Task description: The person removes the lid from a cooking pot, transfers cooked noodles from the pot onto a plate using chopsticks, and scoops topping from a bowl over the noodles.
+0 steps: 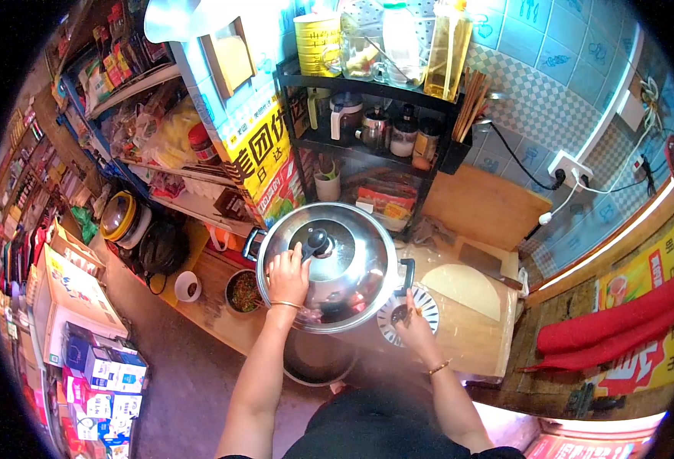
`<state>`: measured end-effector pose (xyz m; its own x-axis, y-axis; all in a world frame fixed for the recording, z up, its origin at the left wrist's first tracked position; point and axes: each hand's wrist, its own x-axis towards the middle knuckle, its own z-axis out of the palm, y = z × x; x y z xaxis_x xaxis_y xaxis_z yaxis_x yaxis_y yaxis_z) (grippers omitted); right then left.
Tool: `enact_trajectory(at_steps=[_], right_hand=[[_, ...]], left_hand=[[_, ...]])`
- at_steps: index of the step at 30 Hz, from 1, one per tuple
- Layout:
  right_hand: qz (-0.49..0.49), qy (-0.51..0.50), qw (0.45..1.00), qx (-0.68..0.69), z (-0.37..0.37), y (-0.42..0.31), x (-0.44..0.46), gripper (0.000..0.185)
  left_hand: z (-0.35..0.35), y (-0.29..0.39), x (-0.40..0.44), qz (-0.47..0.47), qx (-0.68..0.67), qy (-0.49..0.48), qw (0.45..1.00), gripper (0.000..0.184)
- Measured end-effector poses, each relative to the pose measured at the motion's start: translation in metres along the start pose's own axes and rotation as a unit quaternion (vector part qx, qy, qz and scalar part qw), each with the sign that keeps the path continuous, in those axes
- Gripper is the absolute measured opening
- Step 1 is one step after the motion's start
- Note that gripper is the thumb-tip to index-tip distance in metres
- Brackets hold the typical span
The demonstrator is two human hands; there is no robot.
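A large, shiny steel pot lid (367,252) with a black knob (319,242) covers a pot in front of me. My left hand (287,279) reaches over the lid, its thumb and forefinger closed on the knob's near side. At the pot's right side handle (408,274), my right hand (415,325) has curled fingers with the tips at the handle's lower end. Beneath that hand lies a striped plate (427,302), with something dark on it partly hidden by the fingers. The pot's left handle (252,245) sticks out, untouched. What is under the lid is hidden.
A bowl of chopped food (243,291) and a small white cup (187,286) stand left of the pot. Rolled-out dough (461,291) lies on the board at right. Behind rises a black rack (367,80) with jars. A dark round pan (318,359) sits below.
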<state>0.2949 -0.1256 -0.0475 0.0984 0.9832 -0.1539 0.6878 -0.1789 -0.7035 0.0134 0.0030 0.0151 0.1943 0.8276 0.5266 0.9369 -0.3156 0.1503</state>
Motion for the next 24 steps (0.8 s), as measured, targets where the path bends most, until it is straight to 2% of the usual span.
enact_trajectory(at_steps=[15,24], right_hand=[[0.017,-0.015,1.000,-0.007,-0.0002,0.0000,0.0011,0.082],[-0.004,0.001,1.000,-0.002,0.0024,0.0034,0.0015,0.084]], left_hand=[[-0.0002,-0.0004,0.0003,0.005,-0.004,0.005,1.000,0.042],[0.0013,0.0002,0.0003,0.004,0.025,0.012,1.000,0.041]])
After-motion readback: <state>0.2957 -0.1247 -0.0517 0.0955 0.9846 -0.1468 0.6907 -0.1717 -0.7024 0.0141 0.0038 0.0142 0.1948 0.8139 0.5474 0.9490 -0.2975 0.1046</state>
